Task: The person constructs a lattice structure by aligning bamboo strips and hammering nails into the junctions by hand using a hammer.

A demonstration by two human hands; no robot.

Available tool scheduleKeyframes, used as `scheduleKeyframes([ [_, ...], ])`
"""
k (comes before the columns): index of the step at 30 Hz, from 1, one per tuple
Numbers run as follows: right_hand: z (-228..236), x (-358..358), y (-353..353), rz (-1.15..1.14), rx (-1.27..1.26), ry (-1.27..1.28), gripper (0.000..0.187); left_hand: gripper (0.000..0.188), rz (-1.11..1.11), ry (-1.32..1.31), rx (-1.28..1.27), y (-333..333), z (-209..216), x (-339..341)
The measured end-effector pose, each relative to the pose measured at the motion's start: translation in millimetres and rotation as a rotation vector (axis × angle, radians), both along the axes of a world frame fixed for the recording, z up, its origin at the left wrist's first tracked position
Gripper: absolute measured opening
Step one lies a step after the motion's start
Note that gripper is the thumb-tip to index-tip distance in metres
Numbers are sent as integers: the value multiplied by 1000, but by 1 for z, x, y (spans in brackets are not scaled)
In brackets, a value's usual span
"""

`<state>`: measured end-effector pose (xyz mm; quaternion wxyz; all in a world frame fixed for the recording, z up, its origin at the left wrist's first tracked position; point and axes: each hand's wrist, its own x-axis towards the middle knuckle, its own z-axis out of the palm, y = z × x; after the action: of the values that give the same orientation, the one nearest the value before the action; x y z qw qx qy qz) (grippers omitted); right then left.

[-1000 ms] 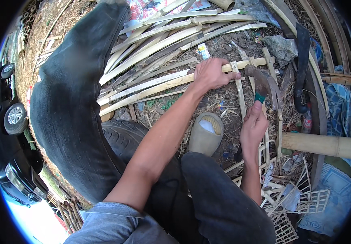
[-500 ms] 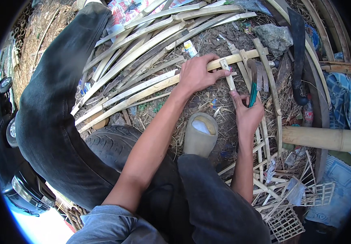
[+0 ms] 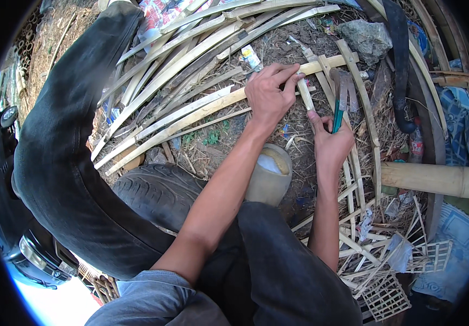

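My left hand [image 3: 271,93] lies across a long pale bamboo strip [image 3: 204,108]. Its thumb and fingers close at the upper end of a short bamboo piece [image 3: 305,96], which crosses the long strip; whether a small thing is pinched there I cannot tell. The lower end of that short piece is between the thumb and fingers of my right hand [image 3: 332,142]. The same hand also grips the green handle of a hammer [image 3: 337,115], whose metal head points away from me. Beyond my left hand, the long strip's far end [image 3: 343,61] lies over other strips.
Many bamboo strips [image 3: 191,51] are heaped at the far left. A grey rock [image 3: 366,41] sits far right, near a black hose [image 3: 400,70]. A thick bamboo pole [image 3: 430,179] juts in from the right. Woven lattice pieces [image 3: 384,299] lie at lower right, a tyre [image 3: 158,190] beside my slippered foot [image 3: 271,174].
My left hand has shifted slightly right, its fingers now bunched at the short piece's upper end. The hammer in my right hand has turned a little. The view has moved slightly.
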<state>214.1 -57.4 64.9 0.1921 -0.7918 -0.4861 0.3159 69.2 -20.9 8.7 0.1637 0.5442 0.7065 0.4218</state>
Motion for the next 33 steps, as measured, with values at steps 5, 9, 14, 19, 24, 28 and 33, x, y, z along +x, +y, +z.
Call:
scheduleKeyframes([
  [5,-3,0,-2,-4,4,6,40,16,26,-41,-7,0,1,1],
  [9,-2,-2,-1,-13,8,43,39,25,-12,50,-19,-2,2,-4],
  [14,8,-4,0,-7,56,40,42,43,-64,209,-8,-7,2,0],
  [19,24,0,0,-66,48,287,57,47,-43,274,17,-11,-1,1],
  [24,31,6,4,225,-15,228,65,49,-34,289,-5,-14,2,-4],
  [28,35,7,4,333,-16,166,69,32,-41,229,-2,-11,-1,-3],
  [33,23,11,6,306,-28,162,77,21,22,116,-15,-9,0,1],
])
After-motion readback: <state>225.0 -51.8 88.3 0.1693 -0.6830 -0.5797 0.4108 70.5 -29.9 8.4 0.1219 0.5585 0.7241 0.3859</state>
